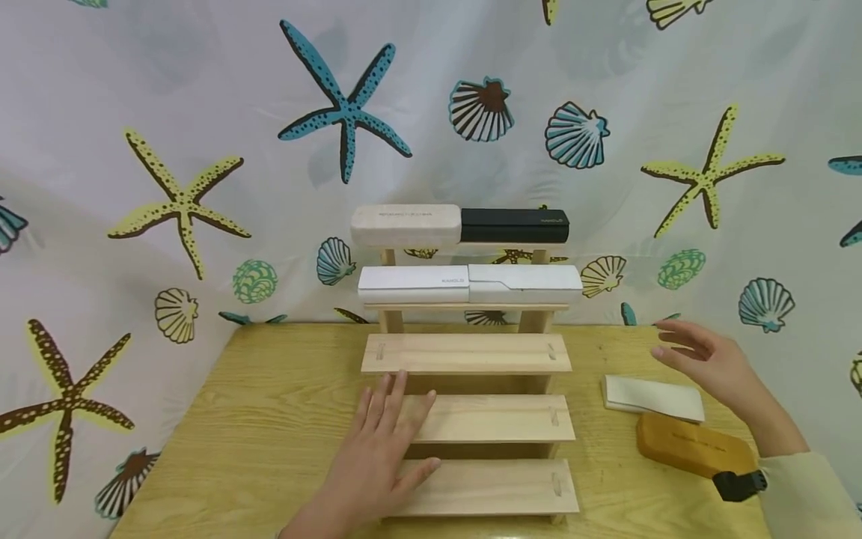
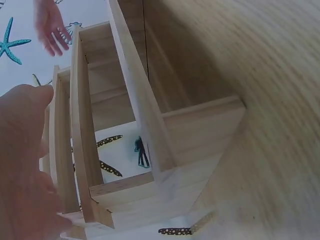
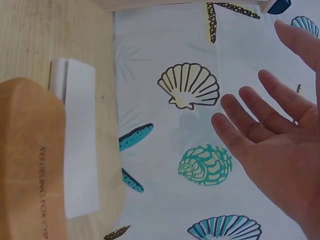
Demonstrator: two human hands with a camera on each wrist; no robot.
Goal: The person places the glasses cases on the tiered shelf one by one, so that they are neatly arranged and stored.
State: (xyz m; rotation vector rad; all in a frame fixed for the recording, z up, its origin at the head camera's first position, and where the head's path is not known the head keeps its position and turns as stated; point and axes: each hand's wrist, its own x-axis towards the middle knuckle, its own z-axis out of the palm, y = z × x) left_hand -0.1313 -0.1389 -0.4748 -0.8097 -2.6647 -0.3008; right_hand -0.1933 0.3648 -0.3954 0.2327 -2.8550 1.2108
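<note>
A tiered wooden rack (image 1: 465, 353) stands on the table, its lower three steps bare. My left hand (image 1: 377, 453) rests with spread fingers over the left side of the lower steps. Raised above the table to the right, my right hand (image 1: 720, 367) holds nothing, its fingers relaxed. Beneath it lie a white case (image 1: 652, 397) and an orange-brown case (image 1: 697, 445) with printed lettering. On the rack's top tier sit a cream case (image 1: 406, 224) and a black case (image 1: 515, 225). Two white cases, a left one (image 1: 414, 284) and a right one (image 1: 524, 283), fill the tier below.
The wooden table (image 1: 269, 419) ends at a hanging cloth (image 1: 417, 52) printed with starfish and shells, close behind the rack. A small black device (image 1: 738, 485) is at the right wrist, overlapping the orange-brown case in the head view.
</note>
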